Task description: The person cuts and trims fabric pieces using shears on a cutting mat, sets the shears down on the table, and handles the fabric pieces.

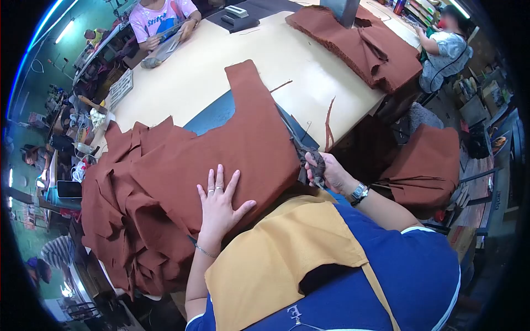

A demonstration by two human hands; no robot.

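Observation:
My left hand [220,211] lies flat with fingers spread on a reddish-brown cloth piece [251,129]. In my right hand [334,175] is a pair of scissors [313,161] with dark wrapped handles, held at the right edge of that cloth. The blades run along this edge and are partly hidden by it. Beneath the cloth a blue board [212,113] shows. Heaped at the left is a rumpled pile of the same brown cloth [118,204], partly under the flat piece. A thin brown offcut strip [329,126] lies to the right of the blades.
Around the work spreads a cream table [187,71]. More brown cloth [364,47] lies at its far right, and another stack [428,163] sits off the right edge. A mallet [92,103] is at the left. Two people [160,25] [444,52] work across the table.

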